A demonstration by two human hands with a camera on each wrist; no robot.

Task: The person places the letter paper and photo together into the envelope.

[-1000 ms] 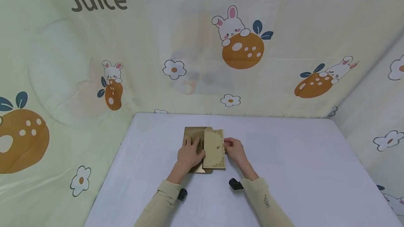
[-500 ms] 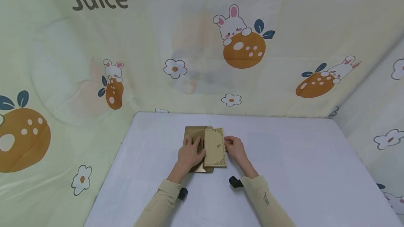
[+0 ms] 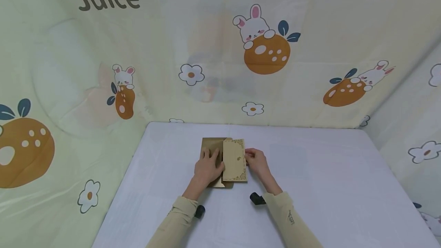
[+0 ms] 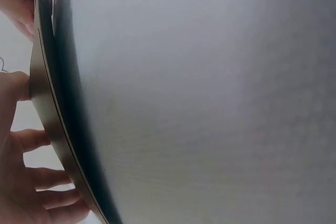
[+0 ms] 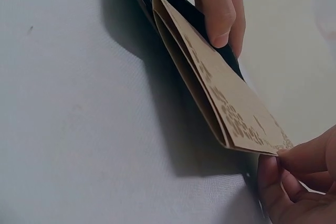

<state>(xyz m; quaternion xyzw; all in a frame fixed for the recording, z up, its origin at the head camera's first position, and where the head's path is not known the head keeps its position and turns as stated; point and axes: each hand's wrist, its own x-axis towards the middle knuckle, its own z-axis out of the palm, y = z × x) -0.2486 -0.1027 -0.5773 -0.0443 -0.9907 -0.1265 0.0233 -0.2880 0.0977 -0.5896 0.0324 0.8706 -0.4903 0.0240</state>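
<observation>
A brown envelope (image 3: 211, 143) lies on the table, its left part under my left hand (image 3: 206, 169), whose fingers are spread and press on it. My left thumb is at the envelope's open edge, beside a folded tan card (image 3: 235, 160) with dark ornamental corners. The card sticks out of the envelope's right side; how much of it is inside is hidden. At the card's right edge, my right hand (image 3: 256, 162) pinches it between thumb and finger. The right wrist view shows the card's folded layers (image 5: 210, 103) tilted above the table, with the dark envelope lining behind.
The table has a white cover (image 3: 327, 186). A printed curtain (image 3: 213, 41) with rabbits and oranges hangs behind and at both sides. Black wrist devices (image 3: 257, 199) show near both sleeves.
The card and my right hand have shifted very slightly away from me, and the card's tilt has changed a little. My left hand stays on the envelope.
</observation>
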